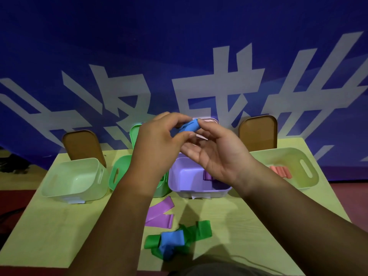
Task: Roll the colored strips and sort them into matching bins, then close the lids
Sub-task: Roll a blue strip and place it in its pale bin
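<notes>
Big white lettering on the blue banner (179,36) behind the counter (59,226): a row of huge Chinese characters (219,86) in blocky strokes, running edge to edge. The middle one looks like 成, but its foot is covered, so no certainty there. The character on the left (111,96) and the one on the right (318,86) are cut off below, and I can't read either. Down low there's a small white label (200,196) on the front of the purple bin (179,182). Another label (76,201) sits on the pale bin (59,182) at far left. Both are too small, nothing legible on them.
</notes>
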### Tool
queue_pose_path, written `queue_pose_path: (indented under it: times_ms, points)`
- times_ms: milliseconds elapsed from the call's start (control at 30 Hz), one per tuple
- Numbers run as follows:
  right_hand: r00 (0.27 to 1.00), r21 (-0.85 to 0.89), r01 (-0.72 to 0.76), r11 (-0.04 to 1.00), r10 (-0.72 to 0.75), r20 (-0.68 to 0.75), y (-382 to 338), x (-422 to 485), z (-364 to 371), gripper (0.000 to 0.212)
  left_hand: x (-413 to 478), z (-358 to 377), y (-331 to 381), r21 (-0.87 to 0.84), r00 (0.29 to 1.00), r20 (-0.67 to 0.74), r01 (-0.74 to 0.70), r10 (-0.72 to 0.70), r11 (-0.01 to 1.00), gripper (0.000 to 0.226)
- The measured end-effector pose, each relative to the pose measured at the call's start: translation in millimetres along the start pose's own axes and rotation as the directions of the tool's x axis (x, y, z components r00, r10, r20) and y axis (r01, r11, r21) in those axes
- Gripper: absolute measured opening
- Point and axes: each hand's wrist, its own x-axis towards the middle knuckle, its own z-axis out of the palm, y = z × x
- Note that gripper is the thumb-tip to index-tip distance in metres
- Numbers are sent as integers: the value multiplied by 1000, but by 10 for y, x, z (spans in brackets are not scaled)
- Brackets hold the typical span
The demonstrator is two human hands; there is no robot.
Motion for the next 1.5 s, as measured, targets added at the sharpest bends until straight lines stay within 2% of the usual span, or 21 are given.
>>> queue_pose_path:
  times_ms: [67, 167, 233, 333, 467, 733, 867, 1033, 1200, 1500]
  points:
    - [997, -206, 46, 977, -56, -44, 0, 64, -51, 40, 1, 32, -54, -33, 998, 31, 57, -56, 998, 25]
    - [978, -546, 146, 825, -202, -44, -25, 110, -104, 31, 11, 65, -142, -102, 988, 64, 148, -142, 984, 25]
    - [962, -671, 192, 717, -273, -16, -38, 125, -138, 23, 17, 77, -195, -100, 981, 70, 187, -181, 977, 24]
    - [949, -751, 203, 628, -314, -6, -23, 173, -143, 20, 13, 83, -254, -129, 967, 57, 255, -250, 958, 24]
    - [946, -776, 179, 605, -322, -34, 16, 224, -84, 20, 4, 44, -286, -188, 951, 69, 310, -302, 932, 26]
    - [942, -819, 172, 548, -336, -28, 106, 251, 39, 18, -95, 2, -259, -113, 954, 3, 297, -299, 948, 23]
    - [959, -768, 139, 625, -279, -53, 281, 256, 7, 17, -266, -51, -289, -59, 966, 1, 259, -259, 964, 24]
    - [968, -725, 109, 680, -239, -79, 544, 314, -72, 14, -443, -124, -442, -90, 941, 47, 338, -335, 937, 26]
    - [970, -723, 55, 689, -209, -126, 996, 548, -108, 11, -558, -273, -874, -77, 886, 171, 448, -431, 891, 33]
    - [977, -767, -82, 636, -100, -187, 1985, 1244, 144, 14, -826, -673, -2162, -264, 789, 226, 614, -571, 744, 33]
